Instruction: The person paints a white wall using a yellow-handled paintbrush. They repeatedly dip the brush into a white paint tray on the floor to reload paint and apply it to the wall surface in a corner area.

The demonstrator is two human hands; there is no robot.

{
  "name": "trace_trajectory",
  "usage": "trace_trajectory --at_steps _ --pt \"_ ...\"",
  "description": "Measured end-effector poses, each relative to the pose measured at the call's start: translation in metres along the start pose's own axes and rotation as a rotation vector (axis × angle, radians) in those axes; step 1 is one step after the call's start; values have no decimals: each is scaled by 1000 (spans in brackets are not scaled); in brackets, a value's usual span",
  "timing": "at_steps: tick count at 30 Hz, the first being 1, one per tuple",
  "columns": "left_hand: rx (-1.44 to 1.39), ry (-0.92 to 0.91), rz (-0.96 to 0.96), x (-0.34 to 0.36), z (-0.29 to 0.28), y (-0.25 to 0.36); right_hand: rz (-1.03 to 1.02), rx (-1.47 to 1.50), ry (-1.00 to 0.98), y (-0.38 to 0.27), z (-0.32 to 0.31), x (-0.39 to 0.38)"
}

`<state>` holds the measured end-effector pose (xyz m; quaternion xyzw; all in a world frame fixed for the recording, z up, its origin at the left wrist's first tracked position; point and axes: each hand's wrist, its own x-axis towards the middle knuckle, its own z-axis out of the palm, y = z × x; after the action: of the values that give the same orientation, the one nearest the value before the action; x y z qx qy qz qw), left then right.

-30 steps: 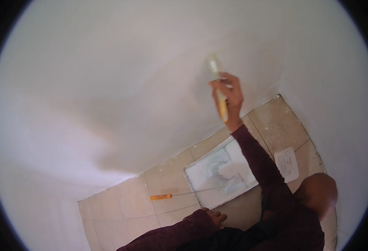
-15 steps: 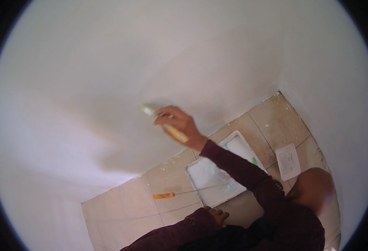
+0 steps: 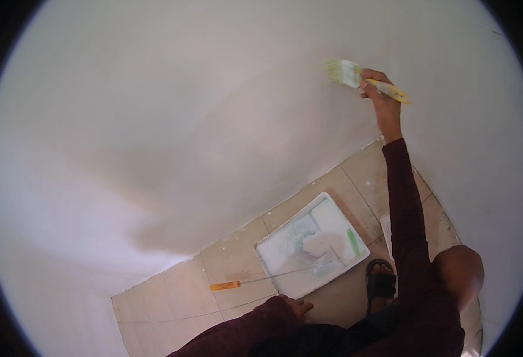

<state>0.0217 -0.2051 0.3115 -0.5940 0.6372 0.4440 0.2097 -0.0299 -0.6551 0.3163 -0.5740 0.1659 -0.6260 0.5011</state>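
Observation:
High at the right, my right hand [image 3: 382,89] is closed around the yellow handle of a paintbrush [image 3: 350,72]. White paint coats the brush's ferrule, and its pale yellow-green bristles point left, against or very close to the white wall [image 3: 243,119]. My left hand [image 3: 298,307] is low in the middle, beside the near edge of a white paint tray [image 3: 362,249]. Its fingers are loosely bent and slightly apart, with nothing seen in them. White paint and a green strip show inside the tray. An orange-handled tool [image 3: 224,286] with a thin metal rod reaches across it.
Beige floor tiles [image 3: 178,294] with white specks run along the wall's foot. A second wall [image 3: 469,119] rises on the right. My sandalled foot [image 3: 381,282] stands right of the tray. A small white lid-like piece [image 3: 386,229] is partly hidden by my right sleeve.
My right hand has carried the paintbrush up and to the right across the wall. The tray and my foot are now less covered by my arm. My left hand has barely moved.

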Motion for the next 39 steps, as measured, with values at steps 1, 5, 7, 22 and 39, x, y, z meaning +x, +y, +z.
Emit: trace_trajectory --at_steps 1,5,7,22,39 --pt "6 21 11 2 1 -2 11 -29 33 -4 -8 6" --pt "26 53 15 5 7 -7 -22 -71 205 1 -26 15" --pt "22 64 22 5 7 -5 -191 -147 225 7 -23 11" --pt "-42 438 87 -71 -32 17 -162 183 -886 -66 181 -220" --pt "-1476 675 -308 48 291 -133 482 -516 -1665 -73 82 -163"
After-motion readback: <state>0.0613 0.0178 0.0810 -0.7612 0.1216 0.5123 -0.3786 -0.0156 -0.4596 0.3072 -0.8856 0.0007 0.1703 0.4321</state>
